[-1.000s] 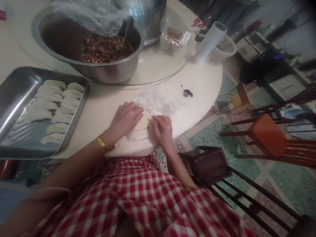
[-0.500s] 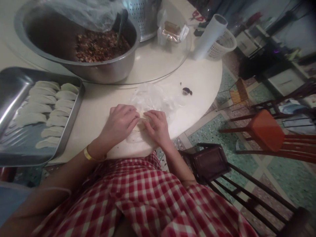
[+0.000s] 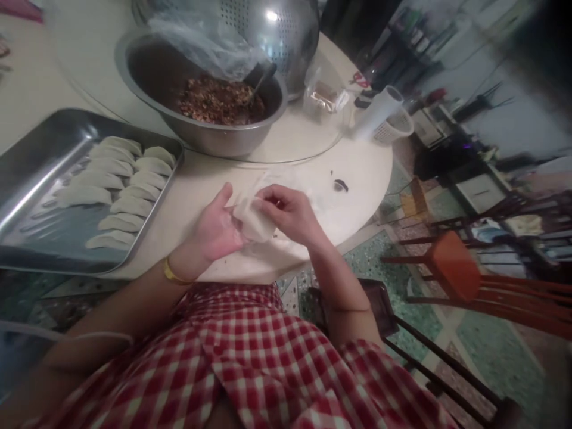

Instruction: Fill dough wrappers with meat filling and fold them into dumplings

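Observation:
A pale round dumpling wrapper (image 3: 254,220) hangs from my right hand (image 3: 288,211), pinched at its upper edge between thumb and fingers. My left hand (image 3: 221,229) is turned palm up with the thumb stretched out. Its fingers reach behind the wrapper, which hides their tips. Beneath both hands a clear plastic sheet (image 3: 292,179) lies on the table. To the left, a metal tray (image 3: 58,244) holds two rows of folded dumplings (image 3: 102,179). Behind the hands stands a metal bowl (image 3: 214,138) with dark minced filling (image 3: 214,104), a spoon handle (image 3: 261,77) and a plastic bag over its rim.
A metal colander (image 3: 286,36) stands behind the bowl on the glass turntable. Farther right are a plastic-wrapped packet (image 3: 328,98), a leaning roll (image 3: 378,113) and a white basket (image 3: 400,125). A small dark scrap (image 3: 341,185) lies near the table's right edge. Wooden chairs (image 3: 453,265) stand on the floor.
My hands have come up from the plastic sheet with the wrapper. The left hand has turned palm up and the right pinches the wrapper. The view has shifted left.

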Tool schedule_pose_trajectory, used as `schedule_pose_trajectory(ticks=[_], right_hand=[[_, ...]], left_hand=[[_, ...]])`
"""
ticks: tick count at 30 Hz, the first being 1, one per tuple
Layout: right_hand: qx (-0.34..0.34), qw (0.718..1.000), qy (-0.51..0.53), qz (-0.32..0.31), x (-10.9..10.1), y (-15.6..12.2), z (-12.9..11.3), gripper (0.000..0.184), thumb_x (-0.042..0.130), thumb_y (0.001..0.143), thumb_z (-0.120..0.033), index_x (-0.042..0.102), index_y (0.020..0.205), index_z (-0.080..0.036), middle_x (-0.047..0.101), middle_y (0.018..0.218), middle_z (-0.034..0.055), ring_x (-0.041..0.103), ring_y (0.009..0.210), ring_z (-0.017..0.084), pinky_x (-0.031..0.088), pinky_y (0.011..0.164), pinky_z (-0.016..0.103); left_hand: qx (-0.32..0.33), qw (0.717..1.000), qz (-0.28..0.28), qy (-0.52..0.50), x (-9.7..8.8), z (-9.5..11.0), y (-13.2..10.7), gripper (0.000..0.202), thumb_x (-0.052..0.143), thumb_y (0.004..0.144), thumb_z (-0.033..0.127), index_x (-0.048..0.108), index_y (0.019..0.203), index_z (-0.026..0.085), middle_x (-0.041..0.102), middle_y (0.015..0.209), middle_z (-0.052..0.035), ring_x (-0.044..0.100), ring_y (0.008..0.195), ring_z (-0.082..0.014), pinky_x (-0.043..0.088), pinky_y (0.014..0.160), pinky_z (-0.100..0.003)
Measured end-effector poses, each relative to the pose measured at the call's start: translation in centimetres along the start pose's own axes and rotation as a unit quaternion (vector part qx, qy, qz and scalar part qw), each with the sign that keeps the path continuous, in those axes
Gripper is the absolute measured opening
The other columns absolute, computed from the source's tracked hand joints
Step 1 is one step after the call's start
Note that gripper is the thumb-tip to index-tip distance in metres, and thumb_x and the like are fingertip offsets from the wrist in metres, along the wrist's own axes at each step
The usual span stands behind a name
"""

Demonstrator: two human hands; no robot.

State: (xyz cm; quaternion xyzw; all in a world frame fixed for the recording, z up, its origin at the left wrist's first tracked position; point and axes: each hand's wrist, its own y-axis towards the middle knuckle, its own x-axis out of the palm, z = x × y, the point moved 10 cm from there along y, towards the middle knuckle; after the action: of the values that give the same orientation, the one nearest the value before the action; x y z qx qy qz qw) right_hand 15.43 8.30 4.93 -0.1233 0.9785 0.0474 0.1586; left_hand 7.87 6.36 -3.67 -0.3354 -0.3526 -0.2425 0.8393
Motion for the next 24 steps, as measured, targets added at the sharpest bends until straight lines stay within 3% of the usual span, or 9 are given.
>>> schedule_pose_trajectory(ticks=[3,6,11,14,18,24], right_hand=[[-0.009,0.988,-0.142,0.065,-1.8,1.5,-0.4,0.005,0.068,0.085,-0.021,0.069,0.08,-0.021,0.066,0.079,-0.002,0.057,0.073,0.012,0.046,0.073,0.029],[-0.021,0.978,-0.194,0.066,-2.0,2.2,-0.5,0.003,0.07,0.086,-0.022,0.071,0.083,-0.022,0.067,0.083,-0.0007,0.059,0.081,0.014,0.047,0.074,0.029],[-0.081,0.975,-0.2,0.041,-1.5,2.6,-2.5,0.009,0.068,0.089,-0.03,0.074,0.089,-0.024,0.071,0.092,0.0022,0.063,0.09,0.016,0.051,0.073,0.029],[-0.122,0.966,-0.217,0.065,-3.1,3.7,-4.4,0.015,0.065,0.09,-0.033,0.075,0.098,-0.025,0.074,0.103,0.0038,0.066,0.095,0.016,0.053,0.076,0.03],[-0.137,0.947,-0.259,0.129,-6.7,7.3,-5.8,0.02,0.061,0.089,-0.034,0.076,0.095,-0.022,0.076,0.093,0.0049,0.066,0.085,0.017,0.053,0.072,0.031],[-0.077,0.908,-0.353,0.215,-11.1,15.3,-4.8,0.033,0.065,0.081,-0.03,0.072,0.11,-0.016,0.071,0.079,0.0037,0.064,0.077,0.02,0.052,0.084,0.041]], left_hand=[[-0.013,0.99,-0.005,-0.143,1.4,0.2,-1.1,0.071,0.019,0.102,0.059,0.064,0.126,0.009,0.077,0.098,-0.0137,0.07,0.109,-0.0296,0.053,0.099,-0.045],[-0.01,0.975,-0.002,-0.22,2.4,0.7,-1.7,0.061,0.026,0.105,0.051,0.06,0.133,0.009,0.077,0.103,-0.013,0.07,0.111,-0.0277,0.052,0.103,-0.044],[0.018,0.972,0.057,-0.226,1.9,1.3,-1.8,0.04,0.039,0.104,0.025,0.059,0.135,0.011,0.079,0.103,-0.0097,0.074,0.103,-0.0225,0.053,0.103,-0.039],[0.007,0.974,0.087,-0.207,1.4,1.1,-1.7,0.037,0.046,0.101,0.02,0.061,0.134,0.012,0.079,0.104,-0.0108,0.075,0.098,-0.0226,0.057,0.099,-0.037],[0.034,0.97,0.086,-0.225,1.5,2.2,-1.5,0.041,0.053,0.097,0.018,0.06,0.136,0.011,0.077,0.112,-0.0132,0.075,0.102,-0.024,0.059,0.095,-0.034],[0.043,0.951,0.166,-0.256,-0.4,3.0,-1.5,0.038,0.052,0.097,0.014,0.061,0.133,0.012,0.078,0.11,-0.01,0.076,0.097,-0.0192,0.061,0.089,-0.027]])
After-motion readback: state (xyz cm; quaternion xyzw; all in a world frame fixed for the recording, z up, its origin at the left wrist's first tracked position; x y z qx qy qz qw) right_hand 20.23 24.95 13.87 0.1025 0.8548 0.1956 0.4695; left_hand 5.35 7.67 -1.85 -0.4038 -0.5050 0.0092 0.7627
